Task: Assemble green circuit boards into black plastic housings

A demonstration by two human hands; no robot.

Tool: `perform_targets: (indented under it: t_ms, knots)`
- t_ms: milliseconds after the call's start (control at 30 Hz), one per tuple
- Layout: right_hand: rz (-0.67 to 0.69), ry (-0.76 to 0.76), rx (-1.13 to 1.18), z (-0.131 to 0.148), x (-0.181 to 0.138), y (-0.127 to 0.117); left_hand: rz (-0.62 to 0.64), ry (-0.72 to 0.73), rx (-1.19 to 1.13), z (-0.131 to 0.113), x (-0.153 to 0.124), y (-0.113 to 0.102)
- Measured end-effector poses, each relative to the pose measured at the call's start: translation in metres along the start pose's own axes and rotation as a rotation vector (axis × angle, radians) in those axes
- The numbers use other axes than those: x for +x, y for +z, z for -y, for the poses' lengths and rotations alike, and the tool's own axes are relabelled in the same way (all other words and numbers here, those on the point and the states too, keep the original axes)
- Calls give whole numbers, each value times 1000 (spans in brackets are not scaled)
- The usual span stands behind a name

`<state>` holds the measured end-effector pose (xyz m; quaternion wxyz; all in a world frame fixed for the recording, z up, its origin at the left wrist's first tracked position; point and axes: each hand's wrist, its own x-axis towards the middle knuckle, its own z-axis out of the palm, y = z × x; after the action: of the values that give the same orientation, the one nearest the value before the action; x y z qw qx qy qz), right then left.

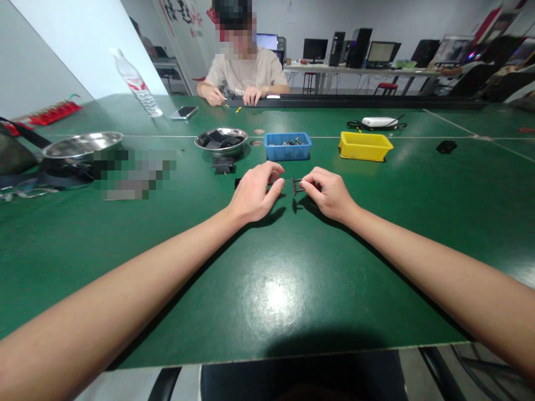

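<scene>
My right hand (328,194) pinches a small dark part with thin parallel bars (296,186), a little above the table; its shadow falls just below. To the left, my left hand (256,194) is low over the table with its fingers curved and the thumb apart from the index finger. A black piece (237,182) shows partly behind that hand; the rest of it is hidden. Beyond the hands are a blue bin (287,152) with small metal pieces and a steel bowl (221,149) of black parts. Another black part (223,165) lies in front of the bowl.
A yellow bin (365,151) stands at right, near a white power strip (379,122) and a black piece (446,147). At left are a larger steel bowl (83,145), a phone (184,113) and a water bottle (137,86). Another person (244,72) sits across the green table (200,289).
</scene>
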<state>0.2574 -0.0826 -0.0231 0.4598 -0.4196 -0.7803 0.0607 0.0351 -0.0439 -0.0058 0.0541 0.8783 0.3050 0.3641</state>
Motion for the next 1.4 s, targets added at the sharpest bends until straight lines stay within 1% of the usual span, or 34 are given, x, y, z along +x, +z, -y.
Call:
perform_targets:
  t_ms: [200, 433, 633, 967, 1167, 1400]
  knots:
    - [24, -6, -1, -1, 0, 0, 26, 13, 38, -1, 1, 1]
    - [-4, 26, 4, -1, 0, 1, 54, 6, 40, -1, 1, 1]
    - [14, 17, 23, 0, -1, 1, 65, 11, 39, -1, 1, 1]
    - [14, -25, 27, 0, -1, 1, 152, 119, 89, 1, 1, 3]
    - [18, -64, 29, 1, -1, 1, 136, 104, 105, 4, 1, 6]
    - [29, -51, 27, 1, -1, 1, 142, 98, 86, 4, 1, 6]
